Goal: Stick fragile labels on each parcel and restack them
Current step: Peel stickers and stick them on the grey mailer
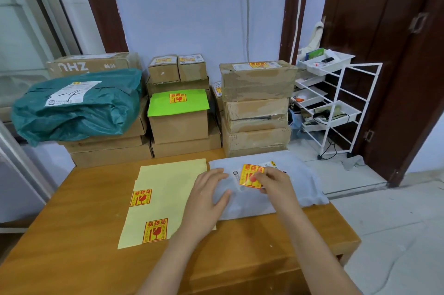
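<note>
Head view: a fragile label [251, 175] is pinched by the right hand [276, 184] onto the grey parcel [276, 198], steadied by the flat left hand [206, 196]; labelled stacks [257, 102] stand behind the parcel, two labels remaining on the sheet [168, 189] to its left.

A soft parcel [266, 189] is lying on the worktop [79, 246], with a backing sheet [168, 189] lying just left of the parcel. Behind the parcel, stacked boxes [257, 105] are standing, and a wire rack [336, 102] is standing right of those boxes.

Home parcel room: stacked boxes [255, 107]
</note>
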Demonstrator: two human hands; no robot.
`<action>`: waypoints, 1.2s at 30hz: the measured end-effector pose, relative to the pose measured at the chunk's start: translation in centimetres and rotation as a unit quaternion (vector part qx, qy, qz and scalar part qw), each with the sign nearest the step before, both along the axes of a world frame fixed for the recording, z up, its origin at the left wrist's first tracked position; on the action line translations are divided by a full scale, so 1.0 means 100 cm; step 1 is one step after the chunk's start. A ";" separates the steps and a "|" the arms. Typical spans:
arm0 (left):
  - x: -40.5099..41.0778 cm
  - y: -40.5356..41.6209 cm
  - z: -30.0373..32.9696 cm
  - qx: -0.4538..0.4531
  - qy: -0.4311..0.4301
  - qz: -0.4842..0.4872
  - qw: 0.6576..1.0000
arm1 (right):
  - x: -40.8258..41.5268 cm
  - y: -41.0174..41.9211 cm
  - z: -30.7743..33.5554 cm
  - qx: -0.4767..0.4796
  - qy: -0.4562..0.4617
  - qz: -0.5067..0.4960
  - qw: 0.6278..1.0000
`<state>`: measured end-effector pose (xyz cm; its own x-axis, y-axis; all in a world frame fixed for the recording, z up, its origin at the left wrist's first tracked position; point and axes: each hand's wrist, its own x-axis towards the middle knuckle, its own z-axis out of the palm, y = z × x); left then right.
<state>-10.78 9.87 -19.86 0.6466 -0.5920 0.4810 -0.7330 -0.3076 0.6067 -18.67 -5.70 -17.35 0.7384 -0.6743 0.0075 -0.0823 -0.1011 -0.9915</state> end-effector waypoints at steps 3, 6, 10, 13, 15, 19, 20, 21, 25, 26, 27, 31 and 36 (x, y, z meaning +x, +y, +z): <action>0.019 -0.017 0.003 0.086 0.030 0.013 0.996 | -0.011 -0.019 -0.009 -0.035 0.028 -0.050 0.998; 0.030 -0.030 0.003 0.167 0.057 -0.011 0.984 | -0.018 -0.027 -0.018 -0.062 0.044 -0.074 0.994; 0.033 -0.034 -0.007 0.249 0.011 -0.021 0.968 | -0.024 -0.031 -0.020 -0.086 0.034 -0.079 0.993; 0.027 -0.028 -0.009 0.228 -0.020 -0.014 0.973 | -0.024 -0.035 -0.021 -0.110 0.033 -0.085 0.990; 0.020 -0.023 -0.008 0.202 -0.048 -0.020 0.978 | -0.025 -0.037 -0.022 -0.110 0.037 -0.090 0.989; 0.006 -0.016 -0.017 0.110 -0.142 -0.019 0.984 | -0.031 -0.047 -0.023 -0.094 0.044 -0.096 0.990; 0.002 -0.014 -0.020 0.084 -0.158 -0.021 0.984 | -0.033 -0.050 -0.023 -0.095 0.042 -0.096 0.990; -0.003 -0.012 -0.022 0.064 -0.163 -0.026 0.984 | -0.035 -0.052 -0.023 -0.095 0.039 -0.093 0.990; -0.021 -0.006 -0.026 0.034 -0.182 -0.063 0.981 | -0.033 -0.053 -0.019 -0.101 0.031 -0.049 0.993; -0.024 -0.005 -0.027 0.031 -0.193 -0.071 0.978 | -0.030 -0.053 -0.017 -0.100 0.029 -0.033 0.994; -0.027 -0.004 -0.026 0.032 -0.195 -0.079 0.977 | -0.026 -0.052 -0.016 -0.100 0.028 -0.016 0.995; -0.031 0.000 -0.023 0.044 -0.186 -0.101 0.976 | -0.004 -0.050 -0.009 -0.096 0.033 0.045 0.994; -0.024 0.005 -0.022 0.086 -0.125 -0.139 0.979 | 0.020 -0.050 -0.007 -0.083 0.055 0.109 0.989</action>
<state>-13.17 10.38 -22.11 0.3238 -0.8143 0.4817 -0.9220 -0.1572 0.3539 -16.68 -10.65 -18.05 0.8685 -0.4954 0.0161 -0.1472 -0.2889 -0.9460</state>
